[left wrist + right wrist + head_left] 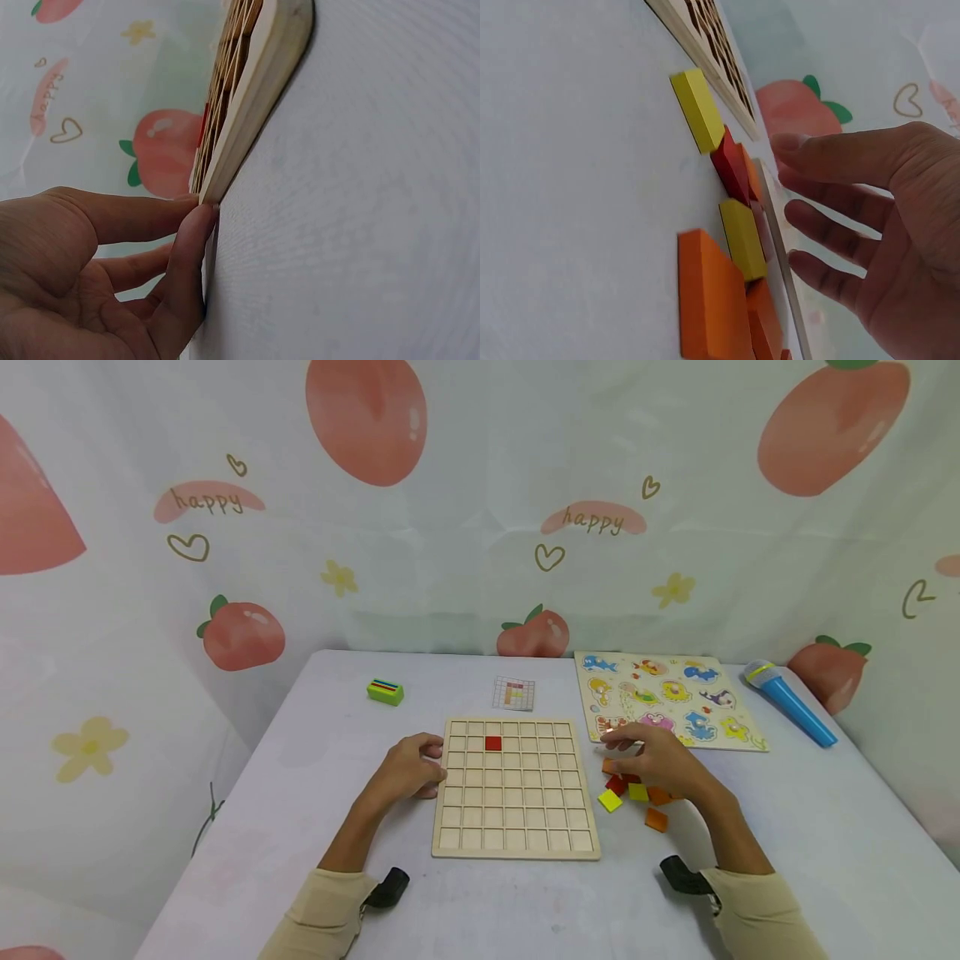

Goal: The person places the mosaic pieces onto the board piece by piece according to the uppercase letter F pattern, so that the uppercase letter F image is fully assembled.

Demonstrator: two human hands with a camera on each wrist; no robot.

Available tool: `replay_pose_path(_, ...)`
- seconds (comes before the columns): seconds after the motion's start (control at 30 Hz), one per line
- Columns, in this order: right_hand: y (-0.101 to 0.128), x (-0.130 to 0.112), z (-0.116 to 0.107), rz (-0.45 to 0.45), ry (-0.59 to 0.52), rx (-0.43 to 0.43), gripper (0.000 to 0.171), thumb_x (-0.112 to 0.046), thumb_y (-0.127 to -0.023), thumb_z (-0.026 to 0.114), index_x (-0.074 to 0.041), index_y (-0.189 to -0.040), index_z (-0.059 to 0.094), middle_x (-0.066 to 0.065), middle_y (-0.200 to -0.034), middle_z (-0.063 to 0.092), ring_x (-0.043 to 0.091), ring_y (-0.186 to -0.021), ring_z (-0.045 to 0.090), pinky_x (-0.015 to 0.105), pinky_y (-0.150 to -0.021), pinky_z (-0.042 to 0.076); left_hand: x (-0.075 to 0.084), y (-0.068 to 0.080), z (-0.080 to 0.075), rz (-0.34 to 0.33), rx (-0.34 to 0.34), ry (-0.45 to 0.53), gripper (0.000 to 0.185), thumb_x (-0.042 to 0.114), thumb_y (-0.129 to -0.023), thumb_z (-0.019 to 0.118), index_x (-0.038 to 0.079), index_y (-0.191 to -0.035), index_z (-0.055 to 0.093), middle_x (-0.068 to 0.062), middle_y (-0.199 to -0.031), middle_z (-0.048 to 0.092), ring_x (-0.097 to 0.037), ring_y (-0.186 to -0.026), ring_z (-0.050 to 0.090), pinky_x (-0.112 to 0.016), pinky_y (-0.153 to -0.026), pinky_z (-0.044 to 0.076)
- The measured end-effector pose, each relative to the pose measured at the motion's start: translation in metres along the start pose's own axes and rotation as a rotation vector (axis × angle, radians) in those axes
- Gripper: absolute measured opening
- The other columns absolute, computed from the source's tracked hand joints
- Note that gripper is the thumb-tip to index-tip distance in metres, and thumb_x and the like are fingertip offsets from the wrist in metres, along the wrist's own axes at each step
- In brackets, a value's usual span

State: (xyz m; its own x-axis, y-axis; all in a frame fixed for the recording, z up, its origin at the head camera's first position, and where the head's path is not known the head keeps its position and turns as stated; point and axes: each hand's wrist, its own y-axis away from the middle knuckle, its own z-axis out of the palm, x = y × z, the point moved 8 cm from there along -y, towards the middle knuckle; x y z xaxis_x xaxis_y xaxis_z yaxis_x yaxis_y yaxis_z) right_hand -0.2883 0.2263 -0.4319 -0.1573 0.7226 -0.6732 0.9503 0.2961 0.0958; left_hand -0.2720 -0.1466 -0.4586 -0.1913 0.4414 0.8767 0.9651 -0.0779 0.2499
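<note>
A wooden grid board (516,810) lies flat in the middle of the table, with one red tile (492,742) in its second row. My left hand (411,768) rests at the board's left edge. In the left wrist view its fingertips (196,225) touch the side of the board (255,97) with fairly straight fingers. My right hand (652,762) hovers over a small pile of tiles (633,793) to the right of the board. Its fingers (832,217) are loosely spread and hold nothing. Yellow (697,109), red (731,169) and orange (709,296) tiles lie below them.
A small pattern card (513,693) lies behind the board. At the back left sits a green block (385,691). An animal peg puzzle (667,697) and a blue toy microphone (791,702) lie at the back right. A printed curtain surrounds the table.
</note>
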Motion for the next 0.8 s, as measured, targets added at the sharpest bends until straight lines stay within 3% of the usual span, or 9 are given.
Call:
replay_pose_path(0.27, 0.006, 0.009, -0.009, 0.057, 0.051, -0.017, 0.041, -0.024, -0.091, 0.081, -0.008, -0.128, 0.075, 0.011, -0.116, 0.071, 0.028, -0.107, 0.061, 0.032, -0.082, 0.055, 0.001, 0.002, -0.001, 0.003, -0.004, 0.005, 0.055, -0.002, -0.088, 0.071, 0.000, -0.142, 0.060, -0.015, -0.126, 0.060, -0.021, -0.096, 0.066, -0.028, -0.067, 0.064)
replay_pose_path(0.67, 0.012, 0.031, -0.017, 0.134, 0.005, -0.075, 0.047, -0.016, -0.086, 0.082, -0.007, -0.131, 0.073, 0.013, -0.119, 0.071, 0.031, -0.110, 0.063, 0.038, -0.085, 0.059, 0.000, 0.001, -0.001, 0.002, -0.010, 0.010, 0.056, -0.002, -0.088, 0.070, 0.000, -0.143, 0.059, -0.015, -0.126, 0.060, -0.020, -0.096, 0.067, -0.029, -0.066, 0.065)
replay_pose_path(0.8, 0.012, 0.034, -0.016, 0.137, 0.006, -0.085, 0.047, -0.014, -0.084, 0.083, -0.008, -0.130, 0.074, 0.013, -0.121, 0.072, 0.030, -0.110, 0.062, 0.034, -0.082, 0.057, 0.000, 0.001, -0.001, 0.003, -0.009, 0.007, 0.056, -0.002, -0.088, 0.071, 0.000, -0.143, 0.059, -0.014, -0.126, 0.060, -0.020, -0.096, 0.067, -0.029, -0.066, 0.065)
